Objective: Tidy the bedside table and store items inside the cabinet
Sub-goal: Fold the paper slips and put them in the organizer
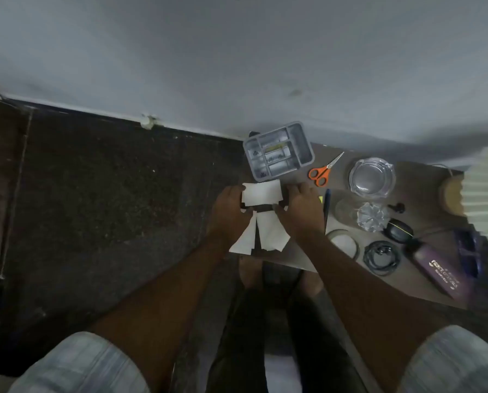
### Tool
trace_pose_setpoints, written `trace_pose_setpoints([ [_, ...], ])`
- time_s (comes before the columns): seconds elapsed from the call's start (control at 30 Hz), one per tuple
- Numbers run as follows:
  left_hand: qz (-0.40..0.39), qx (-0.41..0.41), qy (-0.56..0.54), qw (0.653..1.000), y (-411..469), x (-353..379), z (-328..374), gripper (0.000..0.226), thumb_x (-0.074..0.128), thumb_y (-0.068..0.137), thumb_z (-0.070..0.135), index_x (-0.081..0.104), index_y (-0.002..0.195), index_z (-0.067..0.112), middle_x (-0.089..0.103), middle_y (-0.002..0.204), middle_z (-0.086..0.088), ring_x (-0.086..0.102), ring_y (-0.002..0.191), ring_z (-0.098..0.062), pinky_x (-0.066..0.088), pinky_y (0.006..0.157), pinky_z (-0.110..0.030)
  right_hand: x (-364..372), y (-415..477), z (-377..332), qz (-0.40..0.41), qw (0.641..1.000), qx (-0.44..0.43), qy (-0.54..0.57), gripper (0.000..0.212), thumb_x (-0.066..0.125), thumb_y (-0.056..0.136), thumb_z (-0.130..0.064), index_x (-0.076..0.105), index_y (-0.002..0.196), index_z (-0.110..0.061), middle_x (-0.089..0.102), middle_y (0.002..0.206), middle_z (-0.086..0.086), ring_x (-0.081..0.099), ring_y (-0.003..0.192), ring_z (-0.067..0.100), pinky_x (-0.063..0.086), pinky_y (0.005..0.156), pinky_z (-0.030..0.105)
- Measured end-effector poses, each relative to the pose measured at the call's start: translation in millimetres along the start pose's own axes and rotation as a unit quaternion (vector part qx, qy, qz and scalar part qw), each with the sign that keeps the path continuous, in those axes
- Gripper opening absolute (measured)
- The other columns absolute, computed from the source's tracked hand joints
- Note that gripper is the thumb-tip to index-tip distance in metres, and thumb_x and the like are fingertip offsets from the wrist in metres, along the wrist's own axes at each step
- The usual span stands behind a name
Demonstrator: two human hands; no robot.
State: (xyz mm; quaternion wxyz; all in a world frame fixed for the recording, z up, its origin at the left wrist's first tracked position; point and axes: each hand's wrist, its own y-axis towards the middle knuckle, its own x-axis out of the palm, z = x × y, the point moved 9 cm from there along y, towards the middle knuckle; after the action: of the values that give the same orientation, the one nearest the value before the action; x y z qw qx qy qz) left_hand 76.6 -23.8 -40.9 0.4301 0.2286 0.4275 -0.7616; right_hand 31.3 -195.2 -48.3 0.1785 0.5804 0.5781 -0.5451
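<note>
Now both gripping white paper sheets [261,194]: left hand [227,207], right hand [301,208]. Square edges, keep clear of grey organizer tray [305,143].

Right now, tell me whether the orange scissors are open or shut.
Shut. The orange scissors lie flat on the table beside the grey organizer tray; the blades show as one narrow point, and the handle loops sit side by side.
</note>
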Motion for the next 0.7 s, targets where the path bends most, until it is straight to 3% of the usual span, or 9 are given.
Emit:
trace_pose_setpoints([
  [0.43,0.004,-0.013,-0.007,1.000,18,7,-9,0.051,0.076,0.084,0.017,0.058,0.131,0.009,0.061,0.129,-0.012,0.058,0.120,-0.026,0.049,0.103,-0.036,15,-2,-2,0.010,1.000,0.011,-0.011,0.051,0.071,0.084,-0.039,0.059,0.126,-0.013,0.058,0.123,0.008,0.052,0.110,0.026,0.047,0.094,0.038],
  [0.7,0.028,-0.019,-0.008,0.999,21,4,-14,0.039,0.069,0.089,0.012,0.058,0.126,0.010,0.062,0.126,-0.011,0.060,0.116,-0.026,0.053,0.098,-0.038,16,-4,-5,0.014,1.000,0.010,-0.009,0.048,0.071,0.085,-0.035,0.060,0.127,-0.013,0.059,0.124,0.008,0.053,0.110,0.027,0.045,0.095,0.038],
])
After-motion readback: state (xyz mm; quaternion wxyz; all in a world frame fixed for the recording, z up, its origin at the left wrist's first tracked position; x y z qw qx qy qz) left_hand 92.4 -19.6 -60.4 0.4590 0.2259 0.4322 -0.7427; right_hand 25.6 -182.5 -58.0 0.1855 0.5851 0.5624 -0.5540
